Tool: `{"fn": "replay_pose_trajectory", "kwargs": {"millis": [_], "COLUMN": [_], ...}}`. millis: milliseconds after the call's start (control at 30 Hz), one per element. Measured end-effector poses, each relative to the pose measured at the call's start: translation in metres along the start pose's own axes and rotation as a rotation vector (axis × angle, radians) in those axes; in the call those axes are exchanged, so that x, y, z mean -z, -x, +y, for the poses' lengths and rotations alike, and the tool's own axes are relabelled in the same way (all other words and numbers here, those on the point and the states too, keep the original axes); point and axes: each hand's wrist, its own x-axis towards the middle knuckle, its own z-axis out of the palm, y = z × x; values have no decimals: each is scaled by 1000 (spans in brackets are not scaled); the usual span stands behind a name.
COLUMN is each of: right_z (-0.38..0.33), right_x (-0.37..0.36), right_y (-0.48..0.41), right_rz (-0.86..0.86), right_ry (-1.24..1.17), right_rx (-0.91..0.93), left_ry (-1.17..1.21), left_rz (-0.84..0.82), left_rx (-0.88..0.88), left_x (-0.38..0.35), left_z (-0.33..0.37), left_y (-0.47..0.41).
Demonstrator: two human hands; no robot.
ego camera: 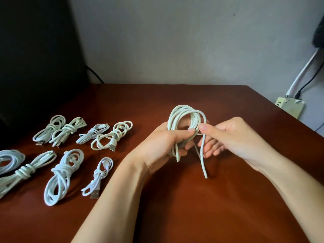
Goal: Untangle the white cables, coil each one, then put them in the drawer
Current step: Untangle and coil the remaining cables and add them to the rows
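White cable (184,118): it was looped many times into one bunch. It was held up over the counter, near the middle of the view and a little to the right.
Left hand (163,142): its grip was closed round the middle of the bunch. The thumb lay across the front of the strands and the fingers curled behind them.
Right hand (228,137): its grip pinched one strand of the same cable between the thumb and first finger, just beside the left thumb. The other fingers were loosely bent below.
Top of the bunch: the loops stood up above both hands like an arch.
Loose end (204,165): one strand hung down from the pinch. Its tip was very near the counter, but I could not tell if it touched.
Coiled cables (63,174): eight white bundles lay in two rows on the left side of the counter, well apart from the hands. Most had a strand wound round the middle.
Plug (94,195): a silver plug stuck out of the bundle nearest the left arm.
Counter (192,207): it was smooth and dark red-brown.
Wall (175,41): it was grey and stood behind the counter.
Power strip (290,106): it was pale and sat past the right edge of the counter, with a black cord (308,81) going into it.
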Motion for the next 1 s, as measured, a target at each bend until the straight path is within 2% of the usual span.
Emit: {"fn": "replay_pose_trajectory", "kwargs": {"millis": [333,567,667,867,1000], "right_z": [10,13,17,15,13], "right_x": [9,9,9,6,2], "right_y": [-5,-7,-9,-9,-2], "right_rz": [196,144,162,101,160], "right_ry": [147,147,135,60,240], "right_rx": [219,281,300,345,459], "left_ry": [-78,-144,-71,279,393], "left_rz": [-46,-85,-118,-234,-287], "left_rx": [-3,20,23,88,128], "left_x": [-2,-5,-6,-10,-7], "left_z": [2,4,6,9,10], "left_y": [2,6,7,6,7]}}
